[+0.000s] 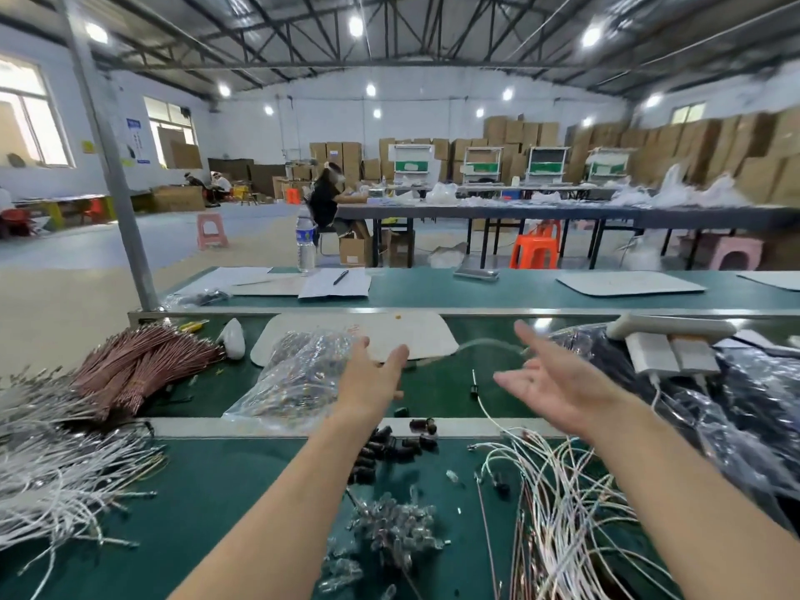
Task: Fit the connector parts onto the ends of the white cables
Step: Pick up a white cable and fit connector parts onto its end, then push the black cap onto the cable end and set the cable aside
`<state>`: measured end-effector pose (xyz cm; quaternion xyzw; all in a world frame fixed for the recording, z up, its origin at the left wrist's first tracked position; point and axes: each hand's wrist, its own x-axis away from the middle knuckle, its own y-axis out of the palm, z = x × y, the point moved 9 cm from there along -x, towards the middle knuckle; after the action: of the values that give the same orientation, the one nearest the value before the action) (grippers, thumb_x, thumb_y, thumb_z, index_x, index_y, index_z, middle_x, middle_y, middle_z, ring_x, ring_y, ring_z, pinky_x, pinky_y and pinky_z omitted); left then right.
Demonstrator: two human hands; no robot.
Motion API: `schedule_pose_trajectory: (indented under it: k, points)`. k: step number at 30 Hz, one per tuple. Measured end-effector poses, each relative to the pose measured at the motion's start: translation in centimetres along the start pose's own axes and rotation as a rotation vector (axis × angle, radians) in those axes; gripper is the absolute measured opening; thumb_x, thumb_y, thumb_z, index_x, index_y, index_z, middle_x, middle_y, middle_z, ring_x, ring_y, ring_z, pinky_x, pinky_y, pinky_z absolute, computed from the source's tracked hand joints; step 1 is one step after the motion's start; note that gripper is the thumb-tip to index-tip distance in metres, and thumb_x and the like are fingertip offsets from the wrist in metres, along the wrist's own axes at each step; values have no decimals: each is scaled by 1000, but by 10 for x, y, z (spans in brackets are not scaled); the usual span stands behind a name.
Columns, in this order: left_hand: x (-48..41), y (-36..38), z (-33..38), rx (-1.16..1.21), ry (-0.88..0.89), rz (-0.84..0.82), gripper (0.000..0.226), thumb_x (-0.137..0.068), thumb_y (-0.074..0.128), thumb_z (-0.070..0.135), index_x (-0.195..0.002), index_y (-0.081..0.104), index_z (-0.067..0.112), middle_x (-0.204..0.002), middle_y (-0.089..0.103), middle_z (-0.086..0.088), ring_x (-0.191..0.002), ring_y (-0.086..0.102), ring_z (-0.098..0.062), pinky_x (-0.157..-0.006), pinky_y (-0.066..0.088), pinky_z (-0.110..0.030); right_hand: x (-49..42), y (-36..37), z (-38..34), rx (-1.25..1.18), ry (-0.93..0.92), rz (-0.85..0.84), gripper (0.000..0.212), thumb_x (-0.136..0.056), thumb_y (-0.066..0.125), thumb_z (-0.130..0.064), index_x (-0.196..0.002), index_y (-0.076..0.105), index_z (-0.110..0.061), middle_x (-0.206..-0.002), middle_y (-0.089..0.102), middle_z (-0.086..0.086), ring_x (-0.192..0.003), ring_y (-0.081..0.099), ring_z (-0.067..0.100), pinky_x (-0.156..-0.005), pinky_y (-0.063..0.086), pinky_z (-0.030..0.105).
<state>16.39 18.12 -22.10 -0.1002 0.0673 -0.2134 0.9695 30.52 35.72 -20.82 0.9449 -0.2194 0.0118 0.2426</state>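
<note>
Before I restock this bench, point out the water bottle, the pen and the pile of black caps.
water bottle (305, 244), head view, on its labelled body.
pen (340, 277), head view, mid-barrel.
black caps (389, 446), head view, middle of the pile.

A wide workshop hall sits under a dark steel truss roof (389, 32) hung with round lamps (356, 26). White walls carry bright windows (26, 114) at nine o'clock. Stacked cardboard boxes (649, 153) line the far wall from twelve to three o'clock. Long dark tables (562, 212) cross the pale blue floor (130, 240), with an orange stool (534, 251) and a pink stool (212, 230) nearby. A grey post (108, 166) rises at ten o'clock.
</note>
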Motion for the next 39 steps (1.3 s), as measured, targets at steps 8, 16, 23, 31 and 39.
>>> schedule_pose_trajectory:
  k: [8,16,23,31,39]
  points:
    - [82,44,-31,-677,160,-508,26,-100,53,46,-117,60,28,-100,66,12,-88,65,-8,-80,56,-27,25,-63,50,309,-129,321,29,-102,53,-9,-132,53,-8,-113,68,14,-91,70,23,-74,58,28]
    - [145,99,-39,-1219,184,-585,42,-102,45,51,-104,58,11,-99,61,-10,-93,62,-31,-73,40,-35,60,-61,52,414,-282,436,24,-101,48,-3,-110,62,-20,-98,72,4,-80,65,13,-74,54,26]
    - [152,124,-34,-1300,63,-622,28,-98,49,9,-123,61,8,-130,62,-15,-119,60,-36,-86,42,-39,79,-50,71,475,-308,435,26,-101,49,-4,-116,62,-20,-104,70,2,-87,62,11,-80,45,24]
    - [132,47,2,-593,35,-433,38,-99,48,34,-65,43,17,-59,44,-1,-49,39,-18,-53,36,-24,95,-42,64,554,-405,442,27,-101,50,-11,-114,60,-32,-105,68,-8,-96,63,8,-79,46,21]
    - [120,-98,-45,341,-20,190,19,-101,55,19,-90,62,5,-70,69,-2,-50,57,-10,-42,47,-22,84,33,118,1027,-216,8,13,-102,54,-29,-110,63,-35,-102,65,-15,-73,62,6,-60,45,7]
